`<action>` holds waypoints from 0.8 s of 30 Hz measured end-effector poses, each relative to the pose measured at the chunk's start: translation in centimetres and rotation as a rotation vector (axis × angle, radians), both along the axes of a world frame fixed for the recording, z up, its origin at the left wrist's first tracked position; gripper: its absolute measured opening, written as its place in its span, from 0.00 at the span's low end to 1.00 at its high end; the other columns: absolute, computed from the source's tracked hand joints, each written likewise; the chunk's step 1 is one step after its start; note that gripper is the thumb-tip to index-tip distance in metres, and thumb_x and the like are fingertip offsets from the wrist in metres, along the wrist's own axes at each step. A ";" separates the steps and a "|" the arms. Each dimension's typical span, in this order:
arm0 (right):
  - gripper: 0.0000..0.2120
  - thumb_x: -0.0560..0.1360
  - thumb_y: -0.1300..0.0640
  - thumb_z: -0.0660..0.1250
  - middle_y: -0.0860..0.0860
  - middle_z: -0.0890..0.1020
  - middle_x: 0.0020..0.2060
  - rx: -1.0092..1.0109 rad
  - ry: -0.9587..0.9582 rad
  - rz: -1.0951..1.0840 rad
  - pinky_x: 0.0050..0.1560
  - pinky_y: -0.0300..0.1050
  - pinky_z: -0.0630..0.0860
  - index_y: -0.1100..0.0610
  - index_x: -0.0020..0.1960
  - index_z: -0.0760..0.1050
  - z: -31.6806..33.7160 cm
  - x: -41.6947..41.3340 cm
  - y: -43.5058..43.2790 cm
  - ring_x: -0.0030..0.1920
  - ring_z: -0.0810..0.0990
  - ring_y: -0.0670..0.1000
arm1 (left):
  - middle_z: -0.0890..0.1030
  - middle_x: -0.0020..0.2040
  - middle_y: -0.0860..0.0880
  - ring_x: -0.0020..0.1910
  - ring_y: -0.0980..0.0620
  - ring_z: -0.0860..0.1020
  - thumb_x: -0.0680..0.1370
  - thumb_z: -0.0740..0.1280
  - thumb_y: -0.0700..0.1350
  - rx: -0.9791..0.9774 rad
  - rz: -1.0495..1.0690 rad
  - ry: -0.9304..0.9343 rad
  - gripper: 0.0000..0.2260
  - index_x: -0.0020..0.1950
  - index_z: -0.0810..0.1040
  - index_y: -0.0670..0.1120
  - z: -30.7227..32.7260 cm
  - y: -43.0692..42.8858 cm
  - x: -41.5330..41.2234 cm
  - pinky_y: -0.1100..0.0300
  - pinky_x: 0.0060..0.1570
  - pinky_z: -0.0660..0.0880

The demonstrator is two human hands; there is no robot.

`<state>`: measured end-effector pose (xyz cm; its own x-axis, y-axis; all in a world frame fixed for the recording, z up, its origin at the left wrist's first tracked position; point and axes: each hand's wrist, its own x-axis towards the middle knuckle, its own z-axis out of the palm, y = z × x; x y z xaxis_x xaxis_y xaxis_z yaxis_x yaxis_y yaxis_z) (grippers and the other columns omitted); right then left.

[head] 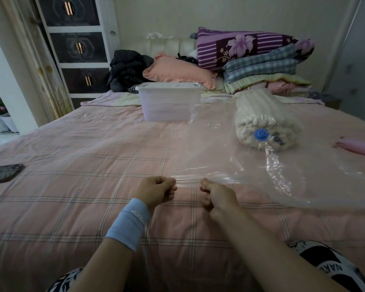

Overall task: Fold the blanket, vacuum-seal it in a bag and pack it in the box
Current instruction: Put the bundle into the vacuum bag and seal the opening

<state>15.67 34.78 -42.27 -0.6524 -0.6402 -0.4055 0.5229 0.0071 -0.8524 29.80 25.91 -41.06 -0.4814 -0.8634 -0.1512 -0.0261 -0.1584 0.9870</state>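
A clear plastic vacuum bag [230,165] lies spread on the pink checked bed. Inside it, at its far end, sits a rolled cream blanket [261,116] with a blue valve [261,134] on the bag in front of it. My left hand [158,191], with a light blue wristband, pinches the bag's zip edge at its near left corner. My right hand [217,196] pinches the same edge just to the right. A translucent white box [169,102] with its lid on stands behind the bag, mid-bed.
A dark phone [2,172] lies at the bed's left edge. A pink tube-like object [358,147] rests at the right. Pillows, folded quilts [261,68] and dark clothes [126,68] are piled at the headboard. A drawer cabinet [78,47] stands at the left.
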 end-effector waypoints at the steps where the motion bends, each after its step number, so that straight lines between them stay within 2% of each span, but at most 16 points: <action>1: 0.06 0.77 0.60 0.72 0.53 0.79 0.41 0.000 -0.002 0.035 0.23 0.38 0.69 0.62 0.51 0.81 0.1 0.0 0.2 0.28 0.68 0.46 | 0.80 0.36 0.43 0.31 0.52 0.77 0.78 0.68 0.38 0.040 0.016 0.040 0.05 0.44 0.79 0.37 0.1 0.0 -0.1 0.61 0.33 0.78; 3: 0.07 0.78 0.55 0.72 0.51 0.80 0.45 -0.001 -0.029 0.101 0.28 0.41 0.77 0.57 0.54 0.81 0.1 -0.1 0.6 0.38 0.73 0.49 | 0.79 0.38 0.42 0.35 0.49 0.78 0.77 0.68 0.38 0.127 0.033 0.140 0.04 0.46 0.79 0.37 0.3 0.2 -0.2 0.59 0.35 0.79; 4: 0.07 0.77 0.54 0.72 0.50 0.81 0.45 -0.002 -0.043 0.126 0.28 0.41 0.78 0.56 0.54 0.81 0.0 -0.1 0.7 0.39 0.75 0.49 | 0.79 0.39 0.42 0.36 0.48 0.79 0.77 0.68 0.38 0.163 0.025 0.187 0.04 0.48 0.78 0.37 0.4 0.4 -0.4 0.58 0.36 0.80; 7: 0.06 0.77 0.54 0.73 0.48 0.84 0.39 0.001 -0.045 0.192 0.23 0.36 0.69 0.55 0.50 0.81 -0.1 0.3 0.6 0.30 0.76 0.46 | 0.82 0.42 0.42 0.40 0.47 0.81 0.77 0.69 0.40 0.200 -0.022 0.230 0.06 0.48 0.79 0.37 0.3 1.5 -1.5 0.56 0.40 0.81; 11: 0.05 0.77 0.57 0.72 0.52 0.85 0.42 -0.004 -0.006 0.122 0.19 0.36 0.60 0.60 0.48 0.81 0.4 0.6 0.3 0.23 0.67 0.43 | 0.83 0.38 0.43 0.35 0.52 0.81 0.75 0.71 0.38 0.182 0.041 0.233 0.06 0.43 0.81 0.35 0.0 2.2 -3.0 0.62 0.38 0.80; 17: 0.08 0.77 0.62 0.71 0.56 0.77 0.36 0.003 -0.010 -0.027 0.19 0.38 0.57 0.64 0.41 0.77 0.1 -0.4 0.5 0.19 0.59 0.45 | 0.81 0.35 0.43 0.30 0.52 0.79 0.75 0.71 0.37 0.240 0.112 0.274 0.04 0.44 0.80 0.35 -0.3 2.8 -3.7 0.63 0.32 0.79; 21: 0.05 0.77 0.66 0.69 0.54 0.77 0.35 -0.025 -0.075 -0.114 0.18 0.36 0.56 0.64 0.43 0.76 0.3 -2.1 1.5 0.17 0.59 0.43 | 0.81 0.35 0.43 0.29 0.53 0.79 0.75 0.71 0.37 0.242 0.158 0.287 0.05 0.46 0.79 0.35 -0.3 2.8 -3.7 0.64 0.31 0.78; 24: 0.02 0.77 0.68 0.69 0.55 0.77 0.37 -0.050 -0.113 -0.157 0.18 0.35 0.58 0.64 0.46 0.77 0.1 -3.5 2.3 0.20 0.63 0.43 | 0.80 0.36 0.43 0.29 0.53 0.79 0.75 0.71 0.36 0.253 0.184 0.308 0.04 0.48 0.79 0.36 -0.5 2.6 -4.0 0.64 0.31 0.78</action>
